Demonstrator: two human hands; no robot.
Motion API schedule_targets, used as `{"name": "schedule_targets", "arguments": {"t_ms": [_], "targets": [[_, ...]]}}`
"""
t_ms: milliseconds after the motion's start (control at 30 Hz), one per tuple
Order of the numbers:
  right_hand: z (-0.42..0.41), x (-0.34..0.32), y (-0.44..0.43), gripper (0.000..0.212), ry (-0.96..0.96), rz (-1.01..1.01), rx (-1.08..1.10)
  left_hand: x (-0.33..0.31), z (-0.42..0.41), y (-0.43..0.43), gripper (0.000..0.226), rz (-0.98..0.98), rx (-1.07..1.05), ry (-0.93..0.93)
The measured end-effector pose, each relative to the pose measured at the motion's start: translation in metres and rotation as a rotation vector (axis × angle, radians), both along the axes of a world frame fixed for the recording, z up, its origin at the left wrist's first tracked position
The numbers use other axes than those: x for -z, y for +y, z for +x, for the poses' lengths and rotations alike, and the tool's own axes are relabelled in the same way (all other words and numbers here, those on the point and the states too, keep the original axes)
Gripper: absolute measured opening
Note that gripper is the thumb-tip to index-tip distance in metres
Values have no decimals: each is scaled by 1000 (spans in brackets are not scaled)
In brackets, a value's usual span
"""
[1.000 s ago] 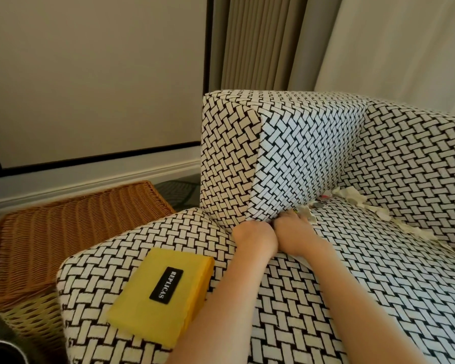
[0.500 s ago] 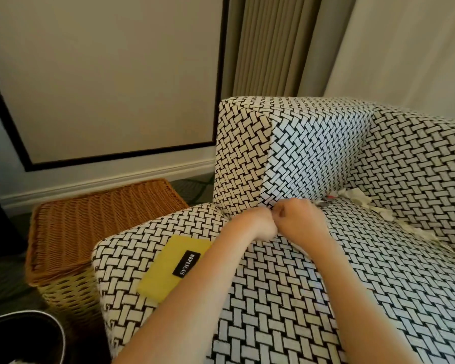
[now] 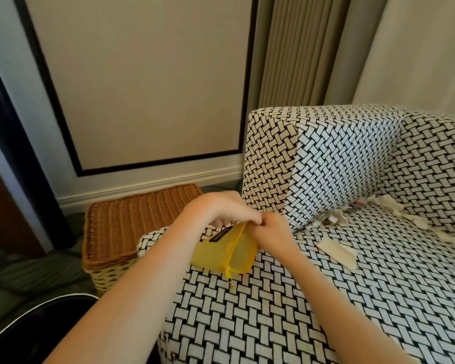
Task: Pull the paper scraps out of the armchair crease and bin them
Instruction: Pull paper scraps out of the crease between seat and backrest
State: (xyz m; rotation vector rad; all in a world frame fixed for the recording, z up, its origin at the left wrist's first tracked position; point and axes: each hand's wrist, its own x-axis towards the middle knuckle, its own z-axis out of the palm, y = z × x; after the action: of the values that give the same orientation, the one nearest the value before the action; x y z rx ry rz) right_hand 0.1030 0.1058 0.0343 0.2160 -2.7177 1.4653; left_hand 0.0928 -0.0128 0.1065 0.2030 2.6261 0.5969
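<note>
The black-and-white woven armchair point(image 3: 326, 298) fills the right half of the view. Paper scraps point(image 3: 329, 220) are wedged in the crease under the left arm, and more scraps point(image 3: 386, 204) lie along the back crease. One loose scrap point(image 3: 338, 250) rests on the seat. A yellow zip pouch point(image 3: 221, 256) is lifted off the seat's left front corner. My left hand point(image 3: 221, 208) grips its top edge. My right hand point(image 3: 271, 232) is curled tight on the open mouth; whatever is inside its fingers is hidden.
A wicker basket point(image 3: 132, 222) with its lid shut stands on the floor left of the chair. A dark round bin rim point(image 3: 37, 329) shows at the lower left. Wall panel and curtains rise behind the chair.
Both hands left the crease and moved left to the yellow pouch, which is now lifted and held open. A scrap now lies loose on the seat. The view swung left.
</note>
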Motion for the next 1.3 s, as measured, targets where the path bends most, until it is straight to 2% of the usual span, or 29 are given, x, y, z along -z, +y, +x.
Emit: {"name": "schedule_targets", "arguments": {"t_ms": [100,167,233,300,367,467,567,633,767,833,933,1133,1233,1300], "targets": [[-2,-7,6,18,-23,6,127,-20,6,1,18,41,21,66],[-3,-12,11,18,-86,3,163,-29,8,5,15,145,15,108],[-3,-17,16,22,-151,-41,192,-36,13,13,13,334,4,64],[-3,-22,20,27,-177,-79,219,-38,19,24,20,399,23,-41],[-1,-26,21,20,-194,-128,212,-34,20,34,23,226,45,-56],[-1,-29,23,8,-247,-195,169,-28,19,38,30,-163,54,71],[-1,-33,22,7,-259,-153,97,-24,14,37,32,-282,46,137],[1,-36,20,12,-266,-130,42,-20,6,35,24,-213,7,141],[1,-35,22,19,-259,-86,6,-5,-10,29,19,226,-138,-12],[-1,-35,26,18,-260,-66,2,-3,-11,26,15,318,-112,-60],[-3,-37,29,17,-268,-111,-26,-6,-16,22,11,232,-17,-60],[-7,-34,31,23,-270,-143,-41,-8,-26,19,24,112,69,-11],[-9,-35,32,30,-289,-157,-65,-8,-29,19,16,91,83,19],[-11,-35,34,27,-315,-184,-85,-10,-31,17,16,120,81,29]]}}
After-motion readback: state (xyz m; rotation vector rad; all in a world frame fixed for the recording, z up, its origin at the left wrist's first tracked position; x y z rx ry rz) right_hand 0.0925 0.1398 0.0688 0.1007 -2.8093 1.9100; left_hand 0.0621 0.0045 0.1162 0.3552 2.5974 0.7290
